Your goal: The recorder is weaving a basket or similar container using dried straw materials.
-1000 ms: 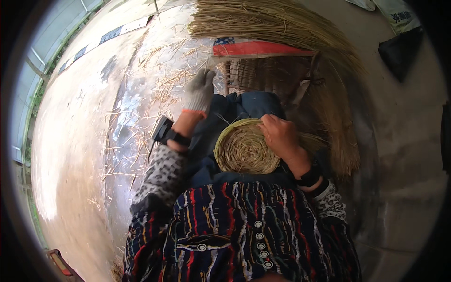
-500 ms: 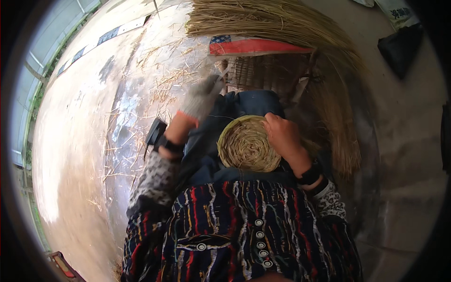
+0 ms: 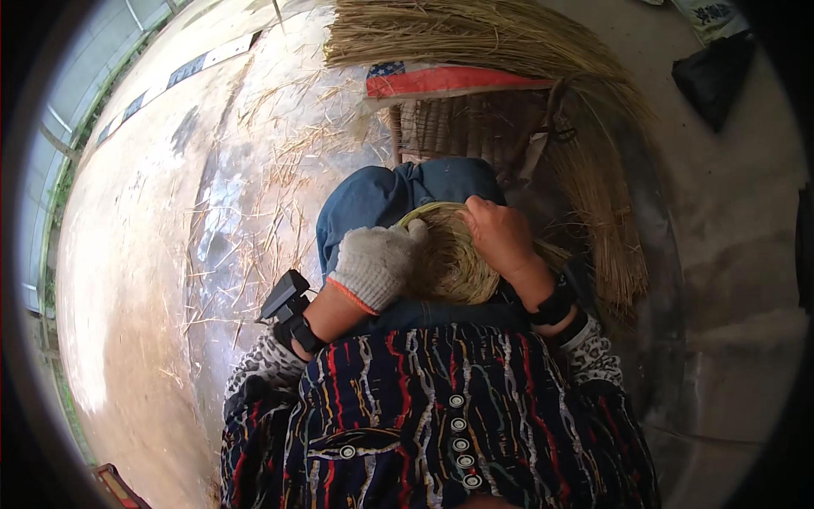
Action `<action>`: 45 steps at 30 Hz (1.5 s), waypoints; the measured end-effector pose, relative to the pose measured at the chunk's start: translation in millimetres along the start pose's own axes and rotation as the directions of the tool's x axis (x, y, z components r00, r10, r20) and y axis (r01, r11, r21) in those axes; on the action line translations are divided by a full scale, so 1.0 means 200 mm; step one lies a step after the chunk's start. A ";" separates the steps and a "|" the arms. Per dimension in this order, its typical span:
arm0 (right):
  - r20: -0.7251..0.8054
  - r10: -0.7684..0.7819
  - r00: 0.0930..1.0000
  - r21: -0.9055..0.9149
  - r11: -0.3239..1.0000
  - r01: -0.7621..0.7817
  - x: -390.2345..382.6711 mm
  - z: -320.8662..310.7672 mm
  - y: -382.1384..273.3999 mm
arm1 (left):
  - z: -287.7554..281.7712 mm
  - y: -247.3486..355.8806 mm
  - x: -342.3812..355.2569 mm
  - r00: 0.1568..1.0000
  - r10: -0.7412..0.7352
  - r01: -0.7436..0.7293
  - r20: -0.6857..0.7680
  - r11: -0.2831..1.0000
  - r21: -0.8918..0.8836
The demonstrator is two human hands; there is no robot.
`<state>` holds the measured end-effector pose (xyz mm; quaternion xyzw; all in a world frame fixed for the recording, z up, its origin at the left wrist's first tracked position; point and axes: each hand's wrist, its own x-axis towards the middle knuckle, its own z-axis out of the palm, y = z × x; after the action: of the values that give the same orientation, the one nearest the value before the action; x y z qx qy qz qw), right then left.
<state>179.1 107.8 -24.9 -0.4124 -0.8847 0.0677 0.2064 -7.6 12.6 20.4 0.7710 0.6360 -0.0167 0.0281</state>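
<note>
A round coiled straw basket (image 3: 458, 263) rests in my lap, its hollow side facing up. My left hand (image 3: 377, 261), in a pale knitted glove with an orange cuff, is closed around the basket's left edge, thumb at the rim. Bare and closed, my right hand (image 3: 498, 237) pinches the rim at the upper right. Whether a strand lies between those fingertips is hidden. Blue trousers (image 3: 365, 199) cover my knees under and beyond the basket.
Beyond my knees stands a woven wicker seat (image 3: 458, 127) with a red cloth strip (image 3: 466, 81). Long straw bundles (image 3: 475, 34) lie behind it, and another straw bundle (image 3: 598, 229) lies at the right. Loose stalks litter the floor at left. A black bag (image 3: 716, 81) sits far right.
My left hand has come down from beyond the basket, where it was raised and blurred, onto the basket's left edge. The right hand keeps its place at the rim.
</note>
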 end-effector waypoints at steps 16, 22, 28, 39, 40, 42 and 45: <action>-0.017 -0.019 1.000 0.005 1.000 0.019 0.00 0.00 0.01 | 0.02 0.06 0.03 0.998 -0.028 0.027 -0.051 0.999 -0.028; -0.061 -0.043 0.997 0.023 0.999 0.044 -0.01 -0.02 -0.01 | -0.04 0.12 0.12 0.698 0.166 -0.253 -0.696 0.967 -0.023; -0.222 -0.432 0.874 0.077 0.886 0.457 0.02 -0.10 0.00 | -0.07 0.10 0.18 0.646 0.241 -0.462 -0.724 0.879 -0.120; -0.302 -0.411 0.860 -0.150 0.912 0.383 0.02 -0.24 0.03 | 0.01 -0.26 0.10 0.998 0.066 -0.049 -0.023 0.429 -0.902; -0.301 -0.409 0.861 -0.150 0.912 0.381 0.02 -0.23 0.03 | -0.02 -0.26 0.10 0.998 0.067 -0.048 -0.021 0.429 -0.902; -0.284 -0.402 0.870 -0.150 0.915 0.374 0.02 -0.22 0.03 | -0.11 -0.25 0.12 0.956 0.215 -0.291 -0.199 0.774 -0.562; -0.219 -0.362 0.906 -0.106 0.932 0.346 0.01 -0.22 0.01 | -0.12 -0.19 0.15 0.985 0.068 -0.164 -0.159 0.646 -0.745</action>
<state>197.5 109.2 14.5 -0.2566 -0.9158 -0.0486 0.3051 -39.7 50.5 41.5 0.7280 0.5350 0.2960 0.3100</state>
